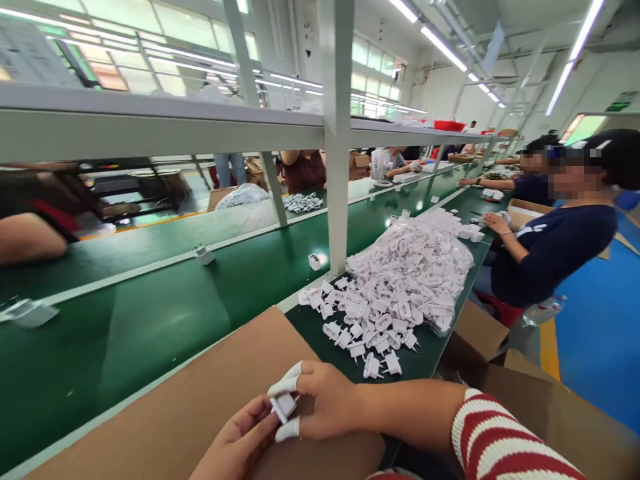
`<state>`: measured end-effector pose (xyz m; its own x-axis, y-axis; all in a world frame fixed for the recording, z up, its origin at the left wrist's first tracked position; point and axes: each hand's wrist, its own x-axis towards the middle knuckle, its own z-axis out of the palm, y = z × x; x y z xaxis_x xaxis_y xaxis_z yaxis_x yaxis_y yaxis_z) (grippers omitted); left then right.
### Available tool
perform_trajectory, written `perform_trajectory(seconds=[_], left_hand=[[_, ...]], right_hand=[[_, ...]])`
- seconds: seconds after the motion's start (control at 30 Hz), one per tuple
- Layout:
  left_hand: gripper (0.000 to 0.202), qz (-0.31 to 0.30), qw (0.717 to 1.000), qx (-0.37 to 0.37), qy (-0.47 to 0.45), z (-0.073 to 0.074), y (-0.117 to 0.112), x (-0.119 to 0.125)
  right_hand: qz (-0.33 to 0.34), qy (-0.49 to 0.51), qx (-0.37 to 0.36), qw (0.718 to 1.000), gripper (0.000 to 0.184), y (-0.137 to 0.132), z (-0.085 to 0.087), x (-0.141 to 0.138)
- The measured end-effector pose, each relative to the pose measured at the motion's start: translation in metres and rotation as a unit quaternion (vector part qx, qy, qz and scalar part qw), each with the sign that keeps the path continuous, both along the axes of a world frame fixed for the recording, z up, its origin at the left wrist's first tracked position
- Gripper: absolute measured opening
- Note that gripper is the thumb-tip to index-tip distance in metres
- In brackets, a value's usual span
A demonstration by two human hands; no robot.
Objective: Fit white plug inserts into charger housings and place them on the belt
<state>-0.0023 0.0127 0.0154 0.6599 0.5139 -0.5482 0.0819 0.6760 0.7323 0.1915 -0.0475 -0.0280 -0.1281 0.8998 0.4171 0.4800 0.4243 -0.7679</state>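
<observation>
Both my hands meet over a brown cardboard sheet at the bottom of the view. My right hand, with white finger cots on two fingers, pinches a small white plug part. My left hand comes up from below and its fingertips close on the same part. Just beyond lies a loose heap of white plug parts on the green bench. My right sleeve is red and white striped.
A clear plastic bag of white plug parts lies behind the heap. A green conveyor belt runs on the left, carrying single white parts. A white post holds the shelf above. Seated co-workers fill the right; cardboard boxes stand beside me.
</observation>
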Motion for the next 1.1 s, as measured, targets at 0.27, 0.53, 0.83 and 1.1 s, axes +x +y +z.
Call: perform_trajectory(seconds=[0.27,0.53,0.83,1.1], left_hand=[[0.031,-0.004,0.999,0.029,-0.043,0.004,-0.006,-0.001],[0.015,0.144,0.99,0.004,-0.01,0.015,0.018,0.002],[0.066,0.172,0.912,0.347,0.136,0.018,0.12,0.087],[0.089,0.112,0.811,0.47,0.329,0.016,0.191,0.184]], right_hand=[[-0.056,0.153,-0.167,0.972,0.075,-0.013,0.029,0.009],[0.024,-0.115,-0.094,0.989,0.018,-0.014,0.027,0.017],[0.008,-0.238,-0.122,0.963,0.028,-0.01,0.031,0.015],[0.022,-0.28,-0.092,0.955,0.028,0.006,0.021,0.015]])
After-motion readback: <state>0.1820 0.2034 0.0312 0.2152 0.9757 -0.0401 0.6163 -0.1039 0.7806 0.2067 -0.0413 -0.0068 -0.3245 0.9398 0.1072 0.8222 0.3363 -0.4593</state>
